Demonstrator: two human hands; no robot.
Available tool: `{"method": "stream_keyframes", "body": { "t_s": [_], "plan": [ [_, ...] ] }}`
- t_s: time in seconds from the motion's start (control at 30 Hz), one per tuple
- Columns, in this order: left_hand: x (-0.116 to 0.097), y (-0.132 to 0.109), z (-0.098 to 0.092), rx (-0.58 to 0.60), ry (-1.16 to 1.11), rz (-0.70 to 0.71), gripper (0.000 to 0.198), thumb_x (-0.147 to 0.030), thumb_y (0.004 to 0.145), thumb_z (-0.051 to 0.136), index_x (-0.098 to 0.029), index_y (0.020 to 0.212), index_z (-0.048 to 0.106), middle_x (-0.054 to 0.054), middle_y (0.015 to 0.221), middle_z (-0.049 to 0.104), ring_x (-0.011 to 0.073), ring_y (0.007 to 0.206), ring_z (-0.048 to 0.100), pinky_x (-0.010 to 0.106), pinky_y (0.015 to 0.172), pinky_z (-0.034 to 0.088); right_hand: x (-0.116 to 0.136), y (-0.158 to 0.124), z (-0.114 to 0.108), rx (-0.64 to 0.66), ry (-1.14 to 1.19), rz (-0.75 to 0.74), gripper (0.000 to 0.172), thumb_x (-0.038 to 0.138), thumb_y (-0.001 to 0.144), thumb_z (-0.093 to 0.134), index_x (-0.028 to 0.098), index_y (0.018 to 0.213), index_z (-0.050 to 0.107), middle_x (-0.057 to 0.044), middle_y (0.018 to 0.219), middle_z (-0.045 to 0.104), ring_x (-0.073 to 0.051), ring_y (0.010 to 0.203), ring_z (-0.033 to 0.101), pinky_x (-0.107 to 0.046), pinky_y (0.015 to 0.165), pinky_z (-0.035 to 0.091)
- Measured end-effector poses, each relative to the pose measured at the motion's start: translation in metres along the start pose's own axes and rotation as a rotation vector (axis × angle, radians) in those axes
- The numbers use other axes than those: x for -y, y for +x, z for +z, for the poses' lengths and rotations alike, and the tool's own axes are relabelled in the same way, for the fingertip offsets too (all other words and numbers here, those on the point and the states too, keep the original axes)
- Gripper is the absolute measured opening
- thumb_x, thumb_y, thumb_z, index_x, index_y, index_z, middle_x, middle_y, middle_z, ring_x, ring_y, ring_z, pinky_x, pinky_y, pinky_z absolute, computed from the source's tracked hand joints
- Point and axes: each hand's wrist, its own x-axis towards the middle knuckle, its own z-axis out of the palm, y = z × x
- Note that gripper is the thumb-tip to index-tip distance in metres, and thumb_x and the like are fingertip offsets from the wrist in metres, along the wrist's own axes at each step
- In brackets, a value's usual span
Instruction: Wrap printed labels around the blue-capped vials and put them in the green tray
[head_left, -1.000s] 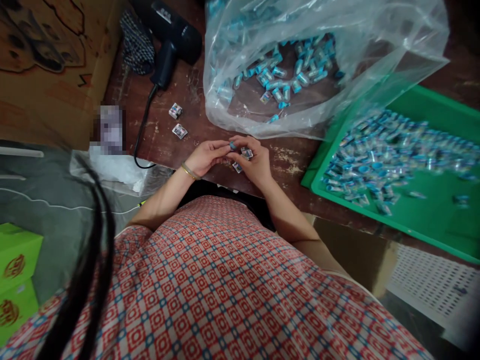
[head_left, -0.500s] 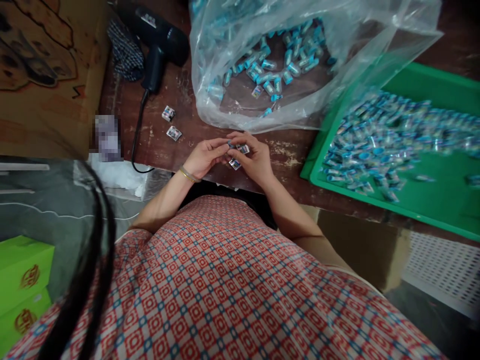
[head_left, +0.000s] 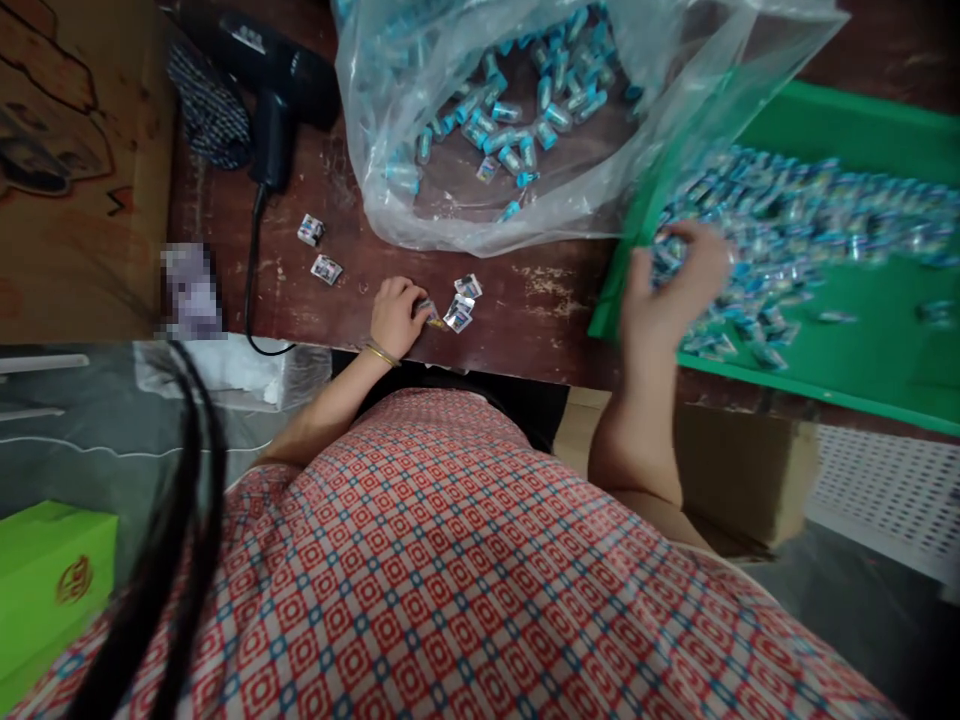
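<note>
My left hand (head_left: 397,316) rests low on the table near its front edge, with fingers curled. Its fingertips pinch a small printed label (head_left: 432,313) against the tabletop. Right beside it lie a few more small shiny printed labels (head_left: 460,312). Over the left side of the green tray (head_left: 616,295) is my right hand (head_left: 679,285), slightly blurred, thumb and forefinger apart and nothing visible between them. Below it in the tray is a heap of small clear vials with blue caps and printed wraps (head_left: 795,225).
A clear plastic bag (head_left: 420,225) of blue-capped vials (head_left: 517,135) lies open at the back. Two small label stacks (head_left: 327,268) are on the left. Behind them lie a black hair dryer (head_left: 274,100) and its cord, beside a cardboard box (head_left: 82,200).
My hands, earlier together over a small blue-capped vial, have parted. My right hand has moved right to the green tray. My left has come down onto the labels. The view has shifted slightly.
</note>
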Motion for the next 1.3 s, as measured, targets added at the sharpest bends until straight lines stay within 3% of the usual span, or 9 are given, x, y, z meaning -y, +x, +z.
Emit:
{"method": "stream_keyframes", "body": {
  "t_s": [0.1,0.17,0.27,0.5,0.73,0.9,1.0,1.17,1.3],
  "plan": [
    [-0.007,-0.005,0.007,0.005,0.035,0.036,0.008,-0.025,0.092,0.07,-0.023,0.099,0.072,0.012,0.114,0.066,0.0311,0.115,0.056,0.049,0.108,0.043,0.056,-0.049,0.057,0.53,0.149,-0.055,0.026,0.047,0.094,0.072,0.022,0.088,0.074,-0.011,0.096,0.075,-0.032,0.099,0.066,-0.058,0.099,0.049],
    [-0.011,-0.006,0.009,0.027,0.035,0.049,0.007,-0.025,0.093,0.068,-0.022,0.098,0.072,0.011,0.112,0.065,0.0306,0.113,0.056,0.048,0.107,0.043,0.085,-0.076,0.087,0.611,0.111,-0.05,0.024,0.044,0.092,0.075,0.021,0.085,0.073,-0.012,0.106,0.075,-0.034,0.108,0.063,-0.059,0.102,0.045],
    [-0.015,-0.007,0.009,0.057,0.019,0.045,0.006,-0.024,0.093,0.067,-0.022,0.096,0.072,0.011,0.108,0.066,0.0301,0.11,0.057,0.047,0.103,0.045,0.098,-0.093,0.107,0.605,0.119,-0.004,0.018,0.038,0.096,0.07,0.023,0.087,0.075,-0.011,0.115,0.075,-0.034,0.115,0.06,-0.058,0.106,0.04],
    [-0.021,0.007,0.016,0.098,-0.076,0.035,0.005,-0.025,0.09,0.074,-0.021,0.088,0.072,0.008,0.102,0.067,0.026,0.103,0.058,0.042,0.097,0.045,0.089,-0.081,0.104,0.65,0.254,-0.014,0.021,0.035,0.102,0.06,0.025,0.088,0.073,-0.007,0.115,0.077,-0.029,0.114,0.063,-0.053,0.107,0.04],
    [-0.023,0.02,0.019,0.192,-0.084,0.085,0.03,-0.034,0.099,0.064,-0.02,0.072,0.069,0.008,0.088,0.066,0.0244,0.092,0.058,0.04,0.09,0.044,0.091,-0.086,0.106,0.644,0.268,-0.001,0.017,0.034,0.099,0.066,0.025,0.087,0.073,-0.006,0.116,0.079,-0.029,0.117,0.064,-0.056,0.113,0.035],
    [-0.031,0.014,0.009,0.108,0.03,0.157,0.023,-0.037,0.099,0.061,-0.023,0.09,0.077,0.012,0.112,0.071,0.0303,0.111,0.056,0.047,0.1,0.04,0.095,-0.083,0.099,0.589,0.224,-0.053,0.019,0.035,0.1,0.063,0.029,0.093,0.079,-0.004,0.125,0.078,-0.031,0.121,0.061,-0.061,0.119,0.027],
    [-0.036,0.016,0.006,0.035,-0.113,0.116,0.019,-0.037,0.098,0.064,-0.024,0.092,0.077,0.009,0.112,0.073,0.027,0.111,0.059,0.043,0.1,0.043,0.103,-0.077,0.09,0.532,0.256,-0.037,0.018,0.037,0.1,0.064,0.03,0.095,0.08,-0.004,0.125,0.078,-0.03,0.118,0.063,-0.06,0.117,0.032],
    [-0.032,0.028,0.007,0.073,-0.617,-0.178,0.029,-0.045,0.085,0.077,-0.018,0.078,0.07,0.001,0.076,0.068,0.0146,0.071,0.057,0.029,0.071,0.045,0.097,-0.036,0.087,0.486,0.406,-0.052,0.024,0.044,0.102,0.06,0.028,0.107,0.076,-0.007,0.114,0.079,-0.027,0.109,0.069,-0.05,0.104,0.049],
    [-0.026,0.034,0.005,0.065,-0.703,-0.229,0.032,-0.042,0.07,0.086,-0.016,0.071,0.067,-0.001,0.067,0.064,0.0108,0.062,0.052,0.025,0.063,0.04,0.059,0.031,0.126,0.412,0.283,-0.05,0.039,0.053,0.105,0.049,0.027,0.124,0.071,-0.011,0.122,0.076,-0.031,0.117,0.068,-0.052,0.107,0.051]
  ]
}}
